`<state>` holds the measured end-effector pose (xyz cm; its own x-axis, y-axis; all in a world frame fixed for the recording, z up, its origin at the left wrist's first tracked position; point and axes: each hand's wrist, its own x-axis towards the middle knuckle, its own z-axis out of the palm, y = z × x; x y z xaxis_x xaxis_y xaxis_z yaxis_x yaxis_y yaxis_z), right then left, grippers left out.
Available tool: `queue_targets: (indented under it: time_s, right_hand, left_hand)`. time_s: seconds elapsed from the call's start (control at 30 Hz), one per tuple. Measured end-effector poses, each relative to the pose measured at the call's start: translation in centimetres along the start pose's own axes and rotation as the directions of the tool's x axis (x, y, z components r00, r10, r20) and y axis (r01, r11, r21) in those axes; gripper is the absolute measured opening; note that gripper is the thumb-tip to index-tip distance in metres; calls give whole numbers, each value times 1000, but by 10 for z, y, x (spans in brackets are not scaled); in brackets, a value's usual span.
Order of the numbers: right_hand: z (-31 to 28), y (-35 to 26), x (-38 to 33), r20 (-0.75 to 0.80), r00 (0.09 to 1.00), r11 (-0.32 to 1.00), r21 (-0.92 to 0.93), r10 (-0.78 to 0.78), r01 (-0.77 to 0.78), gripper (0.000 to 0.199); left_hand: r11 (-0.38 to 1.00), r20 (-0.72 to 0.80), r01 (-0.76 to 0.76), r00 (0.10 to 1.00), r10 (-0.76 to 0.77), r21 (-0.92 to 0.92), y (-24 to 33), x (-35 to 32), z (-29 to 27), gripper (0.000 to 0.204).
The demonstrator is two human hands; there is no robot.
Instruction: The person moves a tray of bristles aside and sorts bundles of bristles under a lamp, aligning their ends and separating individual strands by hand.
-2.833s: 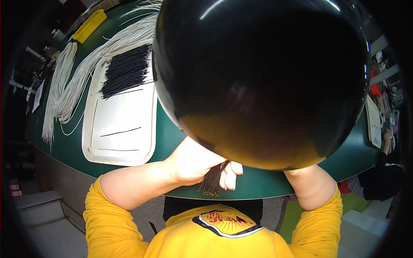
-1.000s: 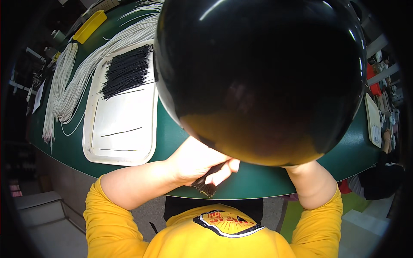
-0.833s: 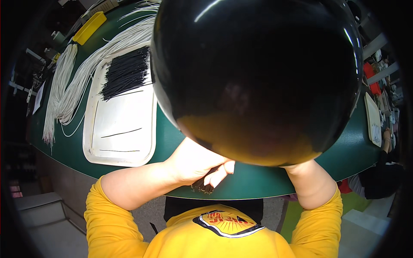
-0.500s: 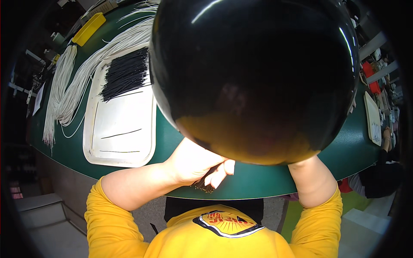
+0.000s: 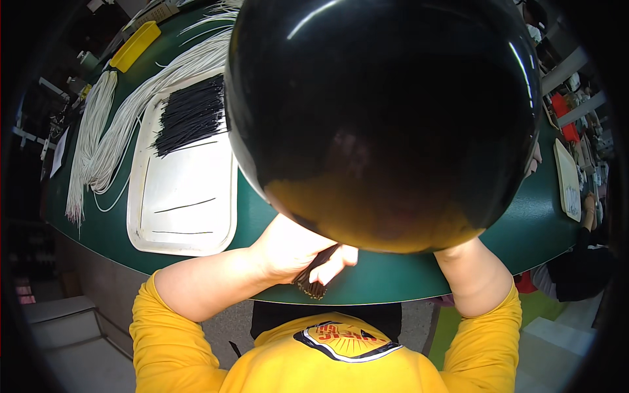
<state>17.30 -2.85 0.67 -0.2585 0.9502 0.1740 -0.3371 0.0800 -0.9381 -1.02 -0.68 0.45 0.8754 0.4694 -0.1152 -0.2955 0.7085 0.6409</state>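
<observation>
My left hand (image 5: 293,252) is closed round a bundle of thin black wires (image 5: 310,281), near the table's front edge. The cut ends of the bundle poke out below my fingers, pointing toward me. A large glossy black dome (image 5: 386,111) covers the middle of the view and hides what lies past my left fingers. Of my right hand (image 5: 458,249) only the wrist end shows under the dome's lower right rim; its fingers are hidden. To the left, a white tray (image 5: 141,226) carries a thick pile of short black wires (image 5: 190,114) and a few loose single ones.
Long white cables (image 5: 98,147) spread over the green table (image 5: 252,223) beyond and left of the tray. A yellow bin (image 5: 135,46) stands at the far left. On the right lie a pale tray (image 5: 567,180) and a red container (image 5: 565,118), with another person's arm (image 5: 590,211) close by.
The bundle's ends stick out further below my left fingers and show more plainly. The dome sits slightly more to the left in the view. My right wrist has hardly moved.
</observation>
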Motion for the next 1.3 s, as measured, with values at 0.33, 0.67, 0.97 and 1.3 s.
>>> queue_targets:
  time_s: [0.33, 0.67, 0.97, 1.3]
  right_hand:
    - [2, -1, -8, -102, 988, 990, 71, -112, 120, 18]
    - [-4, 1, -7, -76, 993, 984, 160, 95, -82, 20]
    - [4, -7, -6, -39, 997, 913, 406, 71, -49, 17]
    - [0, -5, -3, 50, 998, 997, 63, 32, -35, 6]
  left_hand:
    - [997, -23, -13, 1000, 15, 82, 2, -1, 0, 16]
    - [990, -22, -52, 998, 55, 130, -3, -3, -4, 18]
    - [991, 18, -42, 999, 40, 129, -1, -3, -6, 22]
    - [982, -28, -32, 999, 38, 186, -1, -3, -3, 18]
